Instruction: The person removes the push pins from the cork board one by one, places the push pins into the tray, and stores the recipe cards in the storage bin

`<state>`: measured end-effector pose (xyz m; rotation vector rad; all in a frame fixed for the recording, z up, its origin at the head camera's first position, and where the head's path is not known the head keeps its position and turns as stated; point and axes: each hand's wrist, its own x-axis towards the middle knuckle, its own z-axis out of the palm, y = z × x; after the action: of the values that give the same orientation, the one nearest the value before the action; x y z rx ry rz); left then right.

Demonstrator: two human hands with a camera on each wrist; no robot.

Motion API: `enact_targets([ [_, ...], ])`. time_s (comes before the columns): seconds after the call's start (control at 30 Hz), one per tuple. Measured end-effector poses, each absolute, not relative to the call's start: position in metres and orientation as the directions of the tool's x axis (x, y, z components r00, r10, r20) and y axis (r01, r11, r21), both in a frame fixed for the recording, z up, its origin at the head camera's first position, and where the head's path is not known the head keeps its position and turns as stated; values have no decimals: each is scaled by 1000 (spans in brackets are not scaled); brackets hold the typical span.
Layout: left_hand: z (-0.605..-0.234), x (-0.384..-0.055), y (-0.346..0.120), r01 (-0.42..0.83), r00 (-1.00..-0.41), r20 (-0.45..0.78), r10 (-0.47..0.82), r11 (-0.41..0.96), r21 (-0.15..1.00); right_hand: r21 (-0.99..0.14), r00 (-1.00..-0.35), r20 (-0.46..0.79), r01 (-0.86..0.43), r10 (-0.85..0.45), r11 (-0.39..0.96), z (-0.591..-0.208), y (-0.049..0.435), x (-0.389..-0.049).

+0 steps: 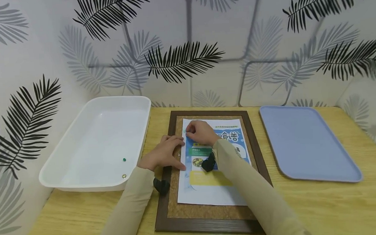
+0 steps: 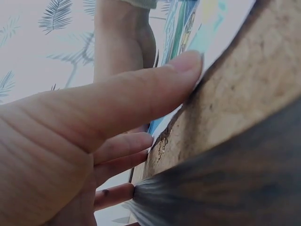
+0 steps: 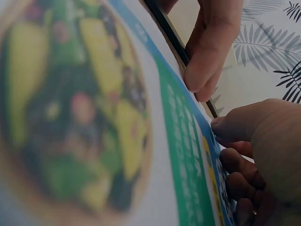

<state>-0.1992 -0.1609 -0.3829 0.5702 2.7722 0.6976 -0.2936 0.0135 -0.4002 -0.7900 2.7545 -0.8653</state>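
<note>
The poster (image 1: 203, 178) lies on the cork of a brown-framed board (image 1: 208, 212) on the table (image 1: 324, 209), and the left hand (image 1: 164, 153), fingers loose and spread, rests its thumb and fingertips along the poster's left edge. The right hand (image 1: 202, 132) bends its fingers down at the poster's upper left corner, though I cannot tell whether they grasp anything there. A white tub (image 1: 98, 146) holding a small green piece (image 1: 124, 160) and a yellowish one (image 1: 124, 176) stands left of the board, a blue tray (image 1: 309, 143) right of it
</note>
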Motion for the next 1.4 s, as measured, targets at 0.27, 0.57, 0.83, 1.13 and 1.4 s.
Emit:
enact_targets([
  [0.27,-383,-200,-162,329,-894,-106,435,799,503,-572,-894,43,-388,-446,723,-407,4,-301],
  [0.57,-384,-200,-164,297,-906,-119,406,811,505,-558,-904,36,-371,-425,742,-410,-1,-302],
  [0.83,-385,-201,-163,296,-908,-113,404,807,512,-542,-908,7,-355,-419,762,-405,-1,-301],
  [1.13,-385,-201,-161,299,-906,-104,411,793,531,-549,-900,-3,-363,-435,753,-404,2,-303],
  [1.4,-384,-201,-163,307,-904,-100,416,794,525,-528,-887,-22,-382,-461,759,-401,2,-304],
])
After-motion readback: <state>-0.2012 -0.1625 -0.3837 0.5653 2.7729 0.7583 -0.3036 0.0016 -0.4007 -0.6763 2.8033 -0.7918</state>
